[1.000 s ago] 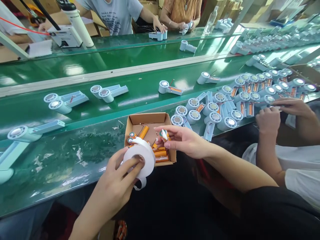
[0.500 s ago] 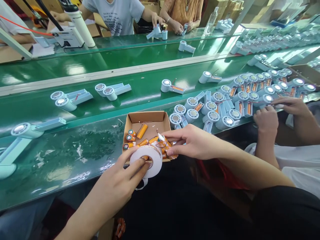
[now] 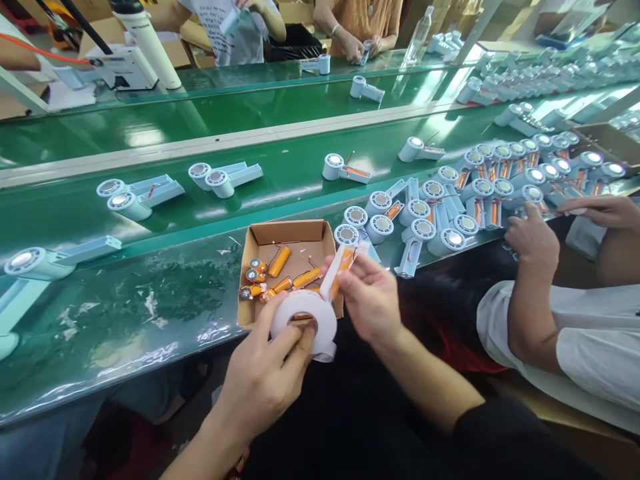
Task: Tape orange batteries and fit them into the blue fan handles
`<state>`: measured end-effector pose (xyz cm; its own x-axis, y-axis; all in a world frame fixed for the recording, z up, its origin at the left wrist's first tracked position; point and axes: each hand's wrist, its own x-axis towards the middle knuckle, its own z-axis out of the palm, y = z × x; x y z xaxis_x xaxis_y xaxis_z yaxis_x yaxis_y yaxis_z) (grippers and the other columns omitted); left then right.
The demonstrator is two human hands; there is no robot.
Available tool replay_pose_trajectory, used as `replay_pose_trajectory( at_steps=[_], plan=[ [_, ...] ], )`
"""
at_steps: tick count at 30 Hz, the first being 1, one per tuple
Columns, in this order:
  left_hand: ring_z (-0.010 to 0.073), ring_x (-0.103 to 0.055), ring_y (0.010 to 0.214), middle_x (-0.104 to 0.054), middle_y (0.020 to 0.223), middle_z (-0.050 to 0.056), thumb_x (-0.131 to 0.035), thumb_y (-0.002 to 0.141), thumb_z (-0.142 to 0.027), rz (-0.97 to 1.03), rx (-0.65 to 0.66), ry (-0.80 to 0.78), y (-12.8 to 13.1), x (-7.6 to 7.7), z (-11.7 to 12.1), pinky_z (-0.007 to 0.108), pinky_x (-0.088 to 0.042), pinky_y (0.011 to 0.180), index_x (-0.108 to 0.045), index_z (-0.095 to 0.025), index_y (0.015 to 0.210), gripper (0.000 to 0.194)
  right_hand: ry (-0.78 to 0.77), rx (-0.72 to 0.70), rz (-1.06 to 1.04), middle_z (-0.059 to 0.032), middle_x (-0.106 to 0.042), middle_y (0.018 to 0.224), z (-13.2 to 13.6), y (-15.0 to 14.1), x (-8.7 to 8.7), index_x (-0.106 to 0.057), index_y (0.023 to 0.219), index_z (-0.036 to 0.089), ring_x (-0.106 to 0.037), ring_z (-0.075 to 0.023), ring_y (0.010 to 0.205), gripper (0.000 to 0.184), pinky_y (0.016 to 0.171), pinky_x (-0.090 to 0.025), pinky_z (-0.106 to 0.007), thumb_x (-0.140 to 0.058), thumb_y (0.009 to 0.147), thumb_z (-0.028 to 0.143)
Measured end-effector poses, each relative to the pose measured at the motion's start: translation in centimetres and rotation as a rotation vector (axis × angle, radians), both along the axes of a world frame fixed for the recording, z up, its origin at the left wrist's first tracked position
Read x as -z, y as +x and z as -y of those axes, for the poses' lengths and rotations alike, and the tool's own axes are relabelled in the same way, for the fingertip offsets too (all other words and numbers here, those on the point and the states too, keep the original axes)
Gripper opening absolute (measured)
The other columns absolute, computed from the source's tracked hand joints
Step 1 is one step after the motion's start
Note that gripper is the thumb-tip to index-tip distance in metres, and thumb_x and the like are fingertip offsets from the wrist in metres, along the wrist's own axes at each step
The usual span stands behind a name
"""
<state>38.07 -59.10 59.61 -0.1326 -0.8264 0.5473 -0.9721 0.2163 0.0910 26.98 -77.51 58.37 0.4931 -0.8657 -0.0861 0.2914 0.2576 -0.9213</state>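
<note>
My left hand [image 3: 273,367] is closed around a roll of white tape [image 3: 327,328], with fingers through its core. In my right hand [image 3: 373,300] is an orange battery [image 3: 346,260], pinched between thumb and fingers. A white strip [image 3: 329,279] lies along the battery's left side, close to the roll; whether the strip joins the roll I cannot tell. Both hands are over the near edge of a small cardboard box [image 3: 287,231]. Inside it lie several orange wired batteries [image 3: 279,262], the nearest ones partly hidden by the roll.
Light-blue fan-like housings [image 3: 423,229] crowd the bench to the right, some with orange batteries in their handles. More housings [image 3: 219,183] rest on the green belt [image 3: 280,160]. A co-worker's hand [image 3: 535,237] is among the parts at right. Other people sit across the belt.
My right hand has raised a battery out of the box and turned it upright; a white strip now shows along it. The roll has shifted slightly right. Across the belt, a person has lifted a part.
</note>
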Motion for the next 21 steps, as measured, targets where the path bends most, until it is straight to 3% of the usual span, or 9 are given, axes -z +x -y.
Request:
replay_pose_trajectory(
  at_steps=[2,4,6,9,12,14,17,21],
  plan=[
    [0.0384,-0.053,0.150,-0.074,0.093,0.005,-0.062,0.093,-0.001,-0.019,0.079,0.031,0.2,0.6,0.0,0.050,-0.060,0.117,-0.074,-0.013,0.119,0.032,-0.085,0.201,0.093,-0.0077,-0.080,0.123,3.3,0.0,-1.2,-0.068,0.109,0.027,-0.078,-0.0255,0.116,0.039,0.092,-0.068,-0.036,-0.087,0.079,0.042],
    [0.0375,-0.051,0.153,-0.077,0.102,0.007,-0.060,0.096,-0.005,-0.029,0.037,0.090,2.1,1.0,0.0,0.052,-0.056,0.121,-0.075,-0.016,0.125,0.034,-0.181,0.288,0.160,-0.0050,-0.081,0.121,5.3,-0.4,-2.0,-0.071,0.108,0.026,-0.078,-0.0200,0.112,0.032,0.091,-0.067,-0.029,-0.086,0.083,0.039],
    [0.0392,-0.049,0.154,-0.079,0.117,0.011,-0.064,0.100,-0.021,-0.079,-0.067,0.191,4.8,0.9,0.2,0.053,-0.056,0.119,-0.074,-0.019,0.131,0.032,-0.330,0.122,0.100,-0.0044,-0.083,0.115,4.9,-1.0,-2.0,-0.074,0.112,0.024,-0.081,-0.0201,0.103,0.030,0.085,-0.069,-0.030,-0.086,0.086,0.035],
    [0.0366,-0.058,0.146,-0.079,0.126,0.010,-0.067,0.102,-0.041,-0.197,-0.123,0.237,7.4,0.4,0.4,0.048,-0.060,0.113,-0.073,-0.023,0.133,0.037,-0.705,-0.145,-0.116,-0.0031,-0.085,0.109,1.5,-2.0,-0.7,-0.077,0.123,0.025,-0.083,-0.0196,0.091,0.032,0.084,-0.071,-0.030,-0.081,0.092,0.024],
    [0.0278,-0.071,0.121,-0.077,0.118,0.008,-0.071,0.101,-0.037,-0.258,-0.207,-0.044,6.3,-0.8,0.7,0.042,-0.060,0.104,-0.072,-0.024,0.130,0.031,-1.088,-0.134,-0.224,-0.0046,-0.085,0.116,-1.1,-2.7,0.0,-0.074,0.133,0.027,-0.083,-0.0191,0.100,0.037,0.094,-0.069,-0.029,-0.070,0.099,0.013],
    [0.0227,-0.071,0.100,-0.074,0.106,0.007,-0.078,0.097,-0.040,-0.220,-0.227,-0.182,4.3,-1.7,1.0,0.038,-0.059,0.093,-0.073,-0.023,0.127,0.035,-1.245,-0.115,-0.240,-0.0072,-0.084,0.118,-1.5,-2.6,0.1,-0.071,0.138,0.025,-0.082,-0.0210,0.108,0.039,0.098,-0.068,-0.033,-0.065,0.102,0.010],
    [0.0194,-0.064,0.084,-0.069,0.091,0.004,-0.083,0.093,-0.043,-0.134,-0.212,-0.181,2.0,-2.8,1.7,0.034,-0.055,0.083,-0.075,-0.021,0.123,0.038,-1.351,-0.118,-0.233,-0.0088,-0.084,0.116,-1.0,-2.1,0.0,-0.068,0.141,0.022,-0.081,-0.0225,0.110,0.041,0.100,-0.069,-0.036,-0.062,0.103,0.008],
    [0.0185,-0.059,0.079,-0.068,0.082,0.002,-0.080,0.094,-0.022,-0.131,-0.243,-0.121,1.3,-2.8,2.8,0.032,-0.051,0.077,-0.077,-0.019,0.115,0.021,-1.391,-0.112,-0.205,-0.0097,-0.084,0.116,-0.9,-1.8,0.0,-0.067,0.140,0.019,-0.081,-0.0224,0.109,0.040,0.098,-0.069,-0.036,-0.063,0.102,0.006]
  ],
)
